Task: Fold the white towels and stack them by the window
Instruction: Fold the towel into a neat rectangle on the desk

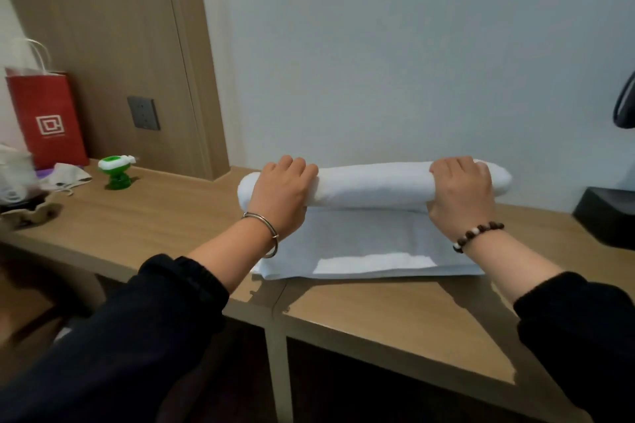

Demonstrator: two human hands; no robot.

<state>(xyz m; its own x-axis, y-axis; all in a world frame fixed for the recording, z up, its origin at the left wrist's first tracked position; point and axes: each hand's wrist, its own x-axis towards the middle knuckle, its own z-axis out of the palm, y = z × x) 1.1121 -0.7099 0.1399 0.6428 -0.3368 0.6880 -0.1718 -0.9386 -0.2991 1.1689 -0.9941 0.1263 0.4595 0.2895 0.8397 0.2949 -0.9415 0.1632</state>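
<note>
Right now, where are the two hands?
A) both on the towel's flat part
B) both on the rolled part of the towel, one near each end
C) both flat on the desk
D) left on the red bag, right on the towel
B: the left hand and right hand each curl over the roll of the towel, one near each end.

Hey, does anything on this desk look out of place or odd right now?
One thing: the white towel is rolled into a long tube under the left hand and right hand, its near part flat on the desk. That is a roll, not a fold. Nothing looks spilled or damaged.
</note>
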